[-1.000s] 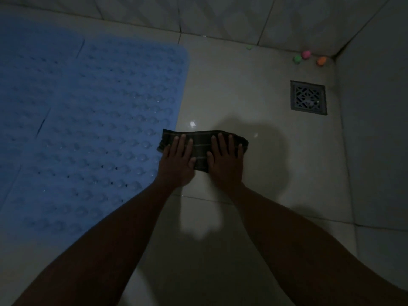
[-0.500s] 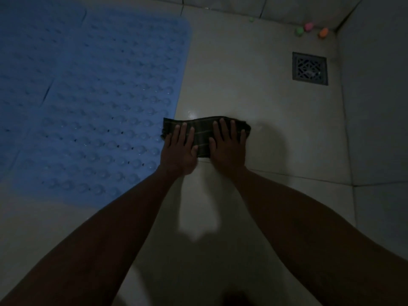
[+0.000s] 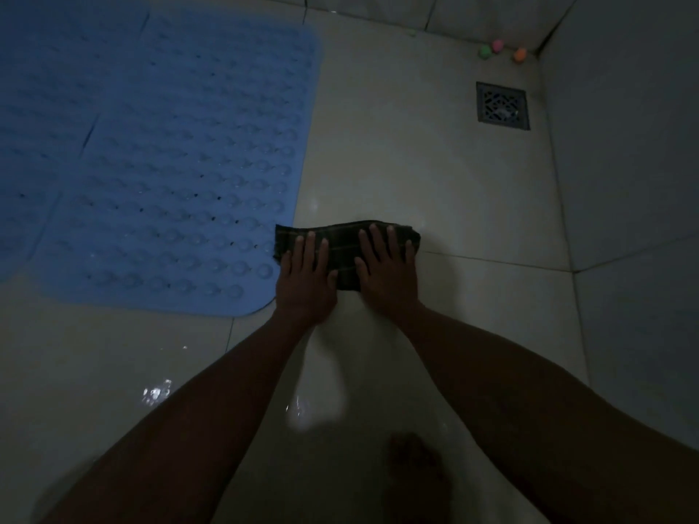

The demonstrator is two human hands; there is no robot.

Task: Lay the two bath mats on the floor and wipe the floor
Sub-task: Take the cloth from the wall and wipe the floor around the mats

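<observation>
Two blue bath mats with bumpy surfaces lie flat side by side on the pale tiled floor: the left mat runs out of view, and the right mat ends beside my hands. A dark plaid cloth, folded into a strip, lies on the floor just off the right mat's near right corner. My left hand and my right hand press flat on the cloth, fingers spread and pointing away from me. The cloth's near edge is hidden under my palms.
A square floor drain sits at the far right. Three small coloured balls rest in the far corner. A tiled wall rises on the right and another at the back. My bare foot stands below. Wet glints show near left.
Both hands have slid the cloth toward me along the right mat's edge, from mid-mat to its near corner and onto a tile joint. The drain lies farther from the cloth.
</observation>
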